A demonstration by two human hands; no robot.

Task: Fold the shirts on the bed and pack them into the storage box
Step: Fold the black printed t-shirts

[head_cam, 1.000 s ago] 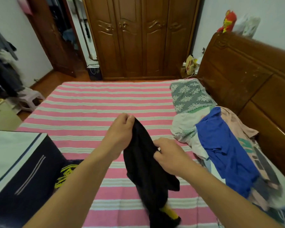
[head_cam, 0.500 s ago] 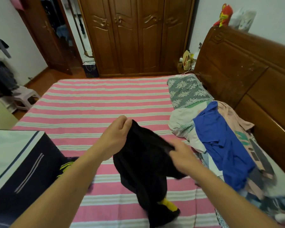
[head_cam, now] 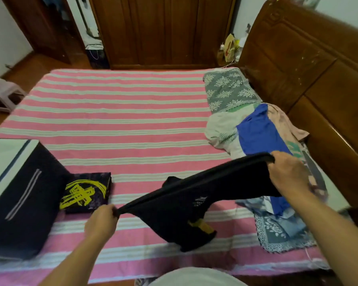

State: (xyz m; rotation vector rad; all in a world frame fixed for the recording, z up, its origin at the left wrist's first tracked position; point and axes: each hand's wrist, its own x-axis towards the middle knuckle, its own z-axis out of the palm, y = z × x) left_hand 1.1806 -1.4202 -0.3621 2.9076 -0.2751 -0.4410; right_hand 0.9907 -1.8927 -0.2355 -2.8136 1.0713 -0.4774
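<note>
Both hands have moved apart since the earlier frames: the left hand (head_cam: 100, 220) has dropped low and to the left, the right hand (head_cam: 287, 174) has swung out to the right, and the black shirt (head_cam: 196, 200), bunched between them before, is now stretched into a long band.

Bed (head_cam: 122, 120): pink-and-white striped cover, extending beyond and beneath both hands.

Headboard (head_cam: 318, 83): dark wood, beyond the right hand.

Storage box (head_cam: 23, 195): dark, with a pale lid panel, on the bed to the left of the left hand, near it but not touching.

Clothes pile (head_cam: 256, 133): a blue garment on top of pale items, directly beyond the right hand and running under the right forearm. A grey floral pillow (head_cam: 227, 89) lies at its far end.

Black shirt: held above the bed, spanning from hand to hand. Its upper edge is taut and slopes up from left to right. The lower part sags between the hands, and its bottom, with a yellow patch, reaches the cover.

Folded shirt (head_cam: 85, 193): black with a yellow print, flat on the bed between the box and the left hand, touching the box side.

Left hand: fingers clenched round a gathered corner of the black shirt.

Right hand: fingers curled over the opposite edge, grasping it.
</note>
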